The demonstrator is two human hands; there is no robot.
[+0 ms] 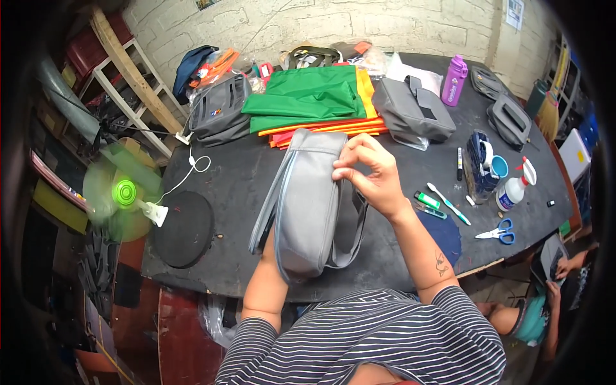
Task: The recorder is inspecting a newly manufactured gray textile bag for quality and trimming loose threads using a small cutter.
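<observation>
A grey fabric bag (307,199) with a light-blue zipper line stands on its side in front of me, above the table's near part. Its lid or panel hangs open at the left, and a grey strap (350,247) loops down on its right. My left forearm (264,292) runs up behind the bag, which hides my left hand and its fingers. My right hand (372,173) is at the bag's upper right edge, thumb and forefinger pinched together against it. Whatever lies between those fingertips is too small to make out.
Folded green cloth (308,96) lies on orange pieces at the back, between grey bags (221,109). Rightward are a purple bottle (454,80), a spray bottle (513,189), scissors (497,232) and a toothbrush (449,204). A running fan (125,192) is left. Another person (532,314) sits lower right.
</observation>
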